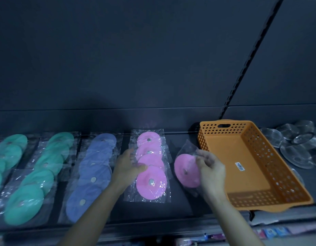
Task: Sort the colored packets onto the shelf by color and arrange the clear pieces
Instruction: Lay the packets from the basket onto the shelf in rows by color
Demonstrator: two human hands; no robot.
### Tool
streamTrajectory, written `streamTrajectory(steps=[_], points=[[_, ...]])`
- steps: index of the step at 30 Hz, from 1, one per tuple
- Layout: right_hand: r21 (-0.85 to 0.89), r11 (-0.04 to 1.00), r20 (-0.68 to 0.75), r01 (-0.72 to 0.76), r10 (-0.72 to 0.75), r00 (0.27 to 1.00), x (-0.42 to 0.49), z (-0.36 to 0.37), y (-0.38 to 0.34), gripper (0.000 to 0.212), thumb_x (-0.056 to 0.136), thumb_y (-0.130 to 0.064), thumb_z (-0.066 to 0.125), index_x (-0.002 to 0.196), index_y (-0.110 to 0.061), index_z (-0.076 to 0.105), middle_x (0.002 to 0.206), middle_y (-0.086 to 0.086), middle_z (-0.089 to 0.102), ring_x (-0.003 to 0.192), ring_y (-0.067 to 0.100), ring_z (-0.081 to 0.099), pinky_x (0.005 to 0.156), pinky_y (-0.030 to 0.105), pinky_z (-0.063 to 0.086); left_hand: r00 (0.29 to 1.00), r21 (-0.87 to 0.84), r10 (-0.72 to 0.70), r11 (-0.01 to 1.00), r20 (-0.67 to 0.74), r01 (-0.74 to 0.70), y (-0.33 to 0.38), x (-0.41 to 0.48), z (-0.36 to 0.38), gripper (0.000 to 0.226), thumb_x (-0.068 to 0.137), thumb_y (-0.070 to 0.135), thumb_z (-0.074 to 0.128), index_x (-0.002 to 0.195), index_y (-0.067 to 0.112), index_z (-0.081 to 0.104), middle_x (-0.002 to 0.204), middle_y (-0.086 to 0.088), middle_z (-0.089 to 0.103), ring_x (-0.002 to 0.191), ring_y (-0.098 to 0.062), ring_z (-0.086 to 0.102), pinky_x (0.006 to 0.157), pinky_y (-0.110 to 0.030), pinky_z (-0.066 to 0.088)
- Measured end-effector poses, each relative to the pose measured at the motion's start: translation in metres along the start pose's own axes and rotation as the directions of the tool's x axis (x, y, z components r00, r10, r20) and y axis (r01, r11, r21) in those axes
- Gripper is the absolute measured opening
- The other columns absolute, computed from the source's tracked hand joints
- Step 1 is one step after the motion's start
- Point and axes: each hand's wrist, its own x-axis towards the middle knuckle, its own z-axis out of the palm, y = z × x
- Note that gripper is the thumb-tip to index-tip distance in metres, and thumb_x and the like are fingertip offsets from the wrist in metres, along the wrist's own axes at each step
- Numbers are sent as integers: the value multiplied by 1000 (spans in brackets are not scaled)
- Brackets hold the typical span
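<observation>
Pink packet pinched in right hand, unplaced; left hand laid loose on pink row; clear pieces unarranged, mid-right.

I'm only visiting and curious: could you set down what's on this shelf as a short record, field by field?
Shelf: dark, packets laid in overlapping rows
Green packets: rows at the left
Blue packets: one row, middle
Pink row: four packets, right of the blue
Left hand: open, at the pink row's left edge; contact unclear
Right hand: pinches a loose pink packet between pink row and basket
Orange basket: right of the hands, only a label inside
Clear pieces: loose pile, far right
</observation>
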Motion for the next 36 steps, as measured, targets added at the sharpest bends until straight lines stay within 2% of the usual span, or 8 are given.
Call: streamTrajectory(steps=[5,12,16,19,25,28,30,36], points=[[133,989,-32,-61,66,997,-3,1,0,27,87,4,55,105,-14,62,79,-3,65,71,10,58,72,28,47,992,295,41,956,-118,-4,-13,-5,-1,57,77,25,71,126,7,48,106,-6,58,94,-21,54,78,-30,44],[376,883,96,-282,265,959,-9,-1,-4,28,85,10,54,106,-8,58,72,5,59,62,16,51,62,31,45,985,206,-26,977,-169,61,-18,-12,1,50,87,1,49,136,10,41,82,1,59,67,-6,52,48,-11,35],[507,715,316,-481,365,876,-15,4,-3,31,80,18,51,102,-4,55,72,8,61,57,16,57,52,25,52,984,64,-94,992,-150,105,-21,-14,1,61,80,-9,54,137,10,41,85,1,58,66,-8,54,53,-16,43],[309,783,378,-539,419,825,-29,14,21,33,78,20,51,101,-3,55,72,8,59,57,15,55,59,30,50,985,-15,-126,992,-118,125,-24,-17,1,63,81,-9,56,137,12,39,102,-4,59,68,-11,55,60,-27,47],[-229,943,309,-241,305,901,-40,16,56,14,74,-4,69,73,-12,57,54,1,51,50,18,44,53,31,38,989,24,-80,996,-121,83,-29,-26,-5,52,85,7,56,134,14,42,93,5,66,85,-18,64,71,-29,52],[-472,881,362,34,159,919,-37,15,48,32,79,-34,67,63,-9,58,54,8,59,52,23,54,55,30,42,990,49,-97,994,-104,102,-32,-27,-5,46,84,2,56,127,14,48,88,6,64,77,-16,63,68,-31,52],[-576,802,387,157,99,917,-38,14,44,32,84,-32,61,61,-9,60,56,8,60,55,20,56,58,30,43,991,73,-88,993,-103,96,-33,-27,-3,45,83,-1,56,124,14,50,88,4,63,75,-14,60,61,-24,49],[-647,744,417,167,162,894,-45,22,50,14,74,-21,65,67,-18,53,65,-5,59,68,19,60,60,30,45,988,93,-63,993,-144,77,-33,-25,-2,41,84,-2,51,121,17,54,86,5,60,72,-10,57,59,-21,46]])
